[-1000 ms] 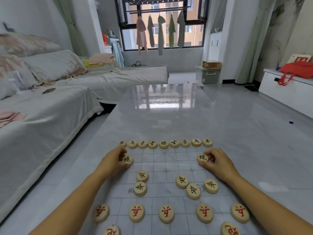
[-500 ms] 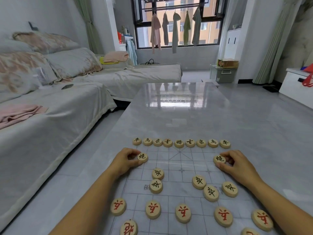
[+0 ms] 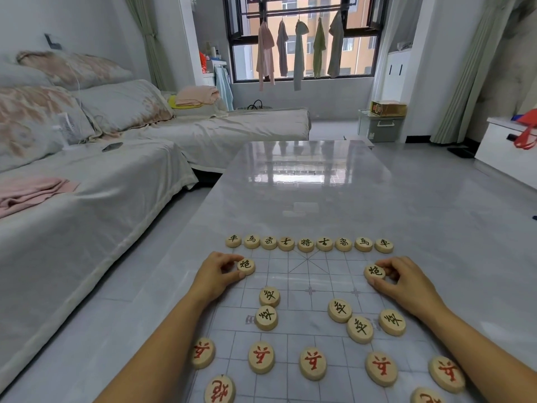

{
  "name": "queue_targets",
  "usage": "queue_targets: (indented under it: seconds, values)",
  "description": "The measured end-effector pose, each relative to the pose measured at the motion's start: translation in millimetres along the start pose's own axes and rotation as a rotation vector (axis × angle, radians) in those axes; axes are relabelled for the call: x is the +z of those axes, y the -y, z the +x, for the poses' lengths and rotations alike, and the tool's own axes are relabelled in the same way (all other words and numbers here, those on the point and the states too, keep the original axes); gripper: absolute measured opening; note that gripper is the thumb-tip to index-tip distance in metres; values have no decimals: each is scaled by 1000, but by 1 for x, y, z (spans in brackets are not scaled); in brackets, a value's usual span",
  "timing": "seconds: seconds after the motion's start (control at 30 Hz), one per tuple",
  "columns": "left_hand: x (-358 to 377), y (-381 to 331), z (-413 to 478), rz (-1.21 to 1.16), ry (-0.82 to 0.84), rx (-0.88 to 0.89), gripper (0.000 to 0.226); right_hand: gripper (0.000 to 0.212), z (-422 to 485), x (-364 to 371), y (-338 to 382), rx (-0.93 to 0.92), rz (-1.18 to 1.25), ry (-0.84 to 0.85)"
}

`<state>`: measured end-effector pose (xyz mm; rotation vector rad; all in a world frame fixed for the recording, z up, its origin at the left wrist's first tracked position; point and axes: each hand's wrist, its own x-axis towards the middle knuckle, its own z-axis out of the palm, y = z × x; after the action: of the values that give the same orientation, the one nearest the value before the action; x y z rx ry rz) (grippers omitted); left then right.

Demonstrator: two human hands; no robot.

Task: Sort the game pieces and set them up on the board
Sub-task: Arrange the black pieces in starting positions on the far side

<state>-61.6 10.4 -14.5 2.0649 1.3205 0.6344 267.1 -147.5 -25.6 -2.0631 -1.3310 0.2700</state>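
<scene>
A clear gridded board (image 3: 308,274) lies on the grey table. Round wooden discs with black characters form a row (image 3: 305,245) along its far edge. My left hand (image 3: 216,276) pinches a black cannon disc (image 3: 246,266) on the board's left side. My right hand (image 3: 406,282) pinches a second black cannon disc (image 3: 374,271) on the right side. Both discs rest on the board. Several black soldier discs (image 3: 359,329) sit loose in the middle. A row of red soldier discs (image 3: 312,363) runs near me, with red cannon discs (image 3: 219,390) at the bottom edge.
The glossy grey table (image 3: 313,181) stretches far beyond the board. A covered sofa (image 3: 87,181) runs along the left, close to the table's left edge. A white cabinet (image 3: 508,152) stands at the right, a storage box (image 3: 380,126) near the window.
The view has swung left, so the board sits further right in frame. Both hands stay on their cannon discs, which have barely moved on the grid.
</scene>
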Motion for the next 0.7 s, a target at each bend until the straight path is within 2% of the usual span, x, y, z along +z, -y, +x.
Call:
queue_targets:
  seconds: [0.7]
  values:
    - [2, 4, -1, 13, 18, 59, 37, 32, -1, -1, 2, 3, -33, -6]
